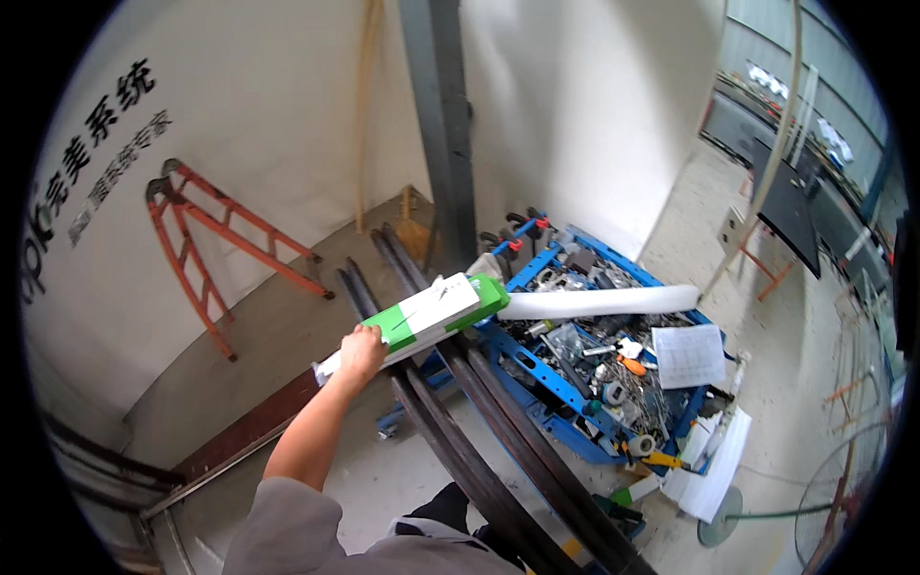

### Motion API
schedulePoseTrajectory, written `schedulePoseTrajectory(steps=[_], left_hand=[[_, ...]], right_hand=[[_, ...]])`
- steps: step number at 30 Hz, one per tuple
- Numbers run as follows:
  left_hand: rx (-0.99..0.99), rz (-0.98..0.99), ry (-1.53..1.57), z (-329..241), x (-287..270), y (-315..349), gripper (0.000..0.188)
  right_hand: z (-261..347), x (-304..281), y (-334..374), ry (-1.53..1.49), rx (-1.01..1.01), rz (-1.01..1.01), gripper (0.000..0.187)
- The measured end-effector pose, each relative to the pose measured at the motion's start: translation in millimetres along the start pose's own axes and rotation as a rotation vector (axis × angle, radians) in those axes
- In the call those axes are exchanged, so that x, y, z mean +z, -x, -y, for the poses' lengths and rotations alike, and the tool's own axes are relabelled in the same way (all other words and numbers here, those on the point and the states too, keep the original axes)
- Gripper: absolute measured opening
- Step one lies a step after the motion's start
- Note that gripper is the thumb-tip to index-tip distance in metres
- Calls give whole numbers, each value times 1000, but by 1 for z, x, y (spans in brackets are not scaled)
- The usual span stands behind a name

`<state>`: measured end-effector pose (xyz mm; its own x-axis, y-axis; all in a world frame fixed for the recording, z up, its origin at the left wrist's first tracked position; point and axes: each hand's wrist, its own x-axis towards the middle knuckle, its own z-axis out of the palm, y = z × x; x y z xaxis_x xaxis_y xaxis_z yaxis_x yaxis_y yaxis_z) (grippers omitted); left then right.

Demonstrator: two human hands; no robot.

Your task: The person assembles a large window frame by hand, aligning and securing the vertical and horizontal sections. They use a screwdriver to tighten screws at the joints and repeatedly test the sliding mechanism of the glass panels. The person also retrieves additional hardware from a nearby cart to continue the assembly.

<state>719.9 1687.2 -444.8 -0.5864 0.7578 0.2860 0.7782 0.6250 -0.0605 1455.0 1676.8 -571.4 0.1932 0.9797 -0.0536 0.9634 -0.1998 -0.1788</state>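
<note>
Long rectangular box, green and white cardboard (414, 328): lies slantwise across the upper stretch of several long, dark, slender bars (448, 436), just short of the trolley; whether the bars or the hand bears its weight cannot be told. Left hand, bare (362, 353): fingers curled closed over the box's near-left end, apparently to steady it, an end grip leaving most of the length uncovered. Right hand: out of view, its grip not known. Bars: set side by side in pairs, an arrangement likely to give long items a broad support. Blue metal trolley (541, 374): right of the bars, its raised rim presumably keeping in the mixed hardware heaped inside. White, rounded foam-like length (604, 303): laid over that heap, probably for want of bare surface. White paper sheet (690, 356): flat at the trolley's right side, readable from above. Orange folding ladder (251, 246): stood spread beside the pale wall, seemingly for stability.
</note>
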Motion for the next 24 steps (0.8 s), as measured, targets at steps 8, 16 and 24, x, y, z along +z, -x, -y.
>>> schedulePoseTrajectory(steps=[8,16,24], left_hand=[[61,285,267,-54,-63,233,19],[-251,298,1032,-69,-83,306,33],[-760,-77,1684,131,-108,413,35]], right_hand=[[36,-28,23,-398,-361,100,46],[264,-70,63,-736,-1077,680,52],[454,-3,284,-433,-1796,1364,40]])
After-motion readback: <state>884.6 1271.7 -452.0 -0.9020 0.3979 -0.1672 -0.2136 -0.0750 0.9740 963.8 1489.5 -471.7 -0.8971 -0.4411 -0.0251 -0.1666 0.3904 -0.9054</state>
